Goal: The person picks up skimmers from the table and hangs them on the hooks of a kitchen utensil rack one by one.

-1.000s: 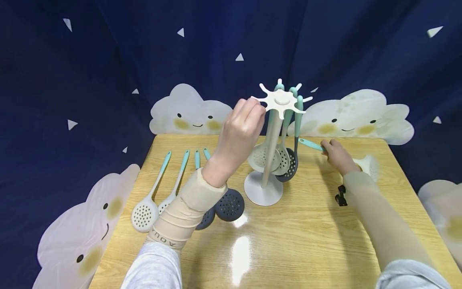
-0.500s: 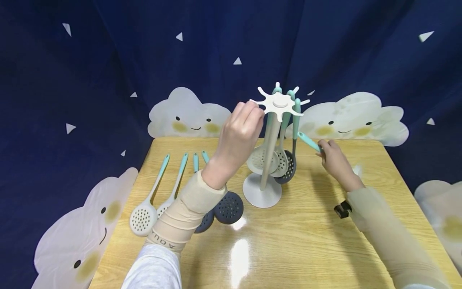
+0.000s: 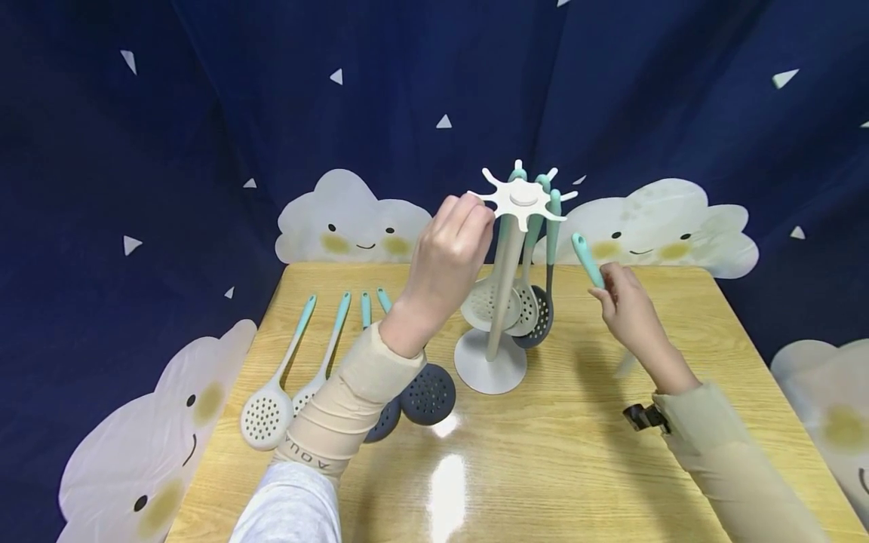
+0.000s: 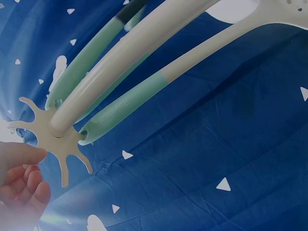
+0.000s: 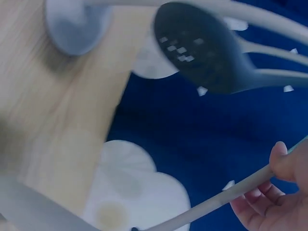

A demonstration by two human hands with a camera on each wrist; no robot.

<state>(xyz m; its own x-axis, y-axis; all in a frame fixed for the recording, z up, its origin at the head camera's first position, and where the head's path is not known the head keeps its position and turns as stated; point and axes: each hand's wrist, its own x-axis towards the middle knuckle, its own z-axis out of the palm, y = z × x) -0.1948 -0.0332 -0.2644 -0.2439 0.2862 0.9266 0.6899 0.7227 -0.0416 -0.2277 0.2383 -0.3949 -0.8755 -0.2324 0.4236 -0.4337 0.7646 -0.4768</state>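
My left hand (image 3: 450,256) pinches one arm of the white utensil rack's star-shaped top (image 3: 523,198). Teal-handled utensils hang from the rack's far and right arms, including a pale skimmer (image 3: 479,308) and a dark skimmer (image 3: 541,320). To the right of the rack, my right hand (image 3: 631,309) grips a kitchen utensil (image 3: 587,260) by its teal handle, the handle's end tipped up. Its pale shaft (image 5: 219,198) slopes down to a grey head (image 5: 36,207), partly out of the right wrist view. In the head view my hand and forearm hide most of that utensil.
On the wooden table's left lie a white skimmer (image 3: 266,417), a second pale one (image 3: 308,391) and two dark ones, the nearer to the rack (image 3: 428,394) round and perforated. My left forearm partly covers them. A blue curtain (image 3: 380,90) with clouds stands behind.
My right hand has lifted the utensil off the right of the table, tilting its handle end upward. My left hand keeps its hold on the rack. The head view has shifted slightly.
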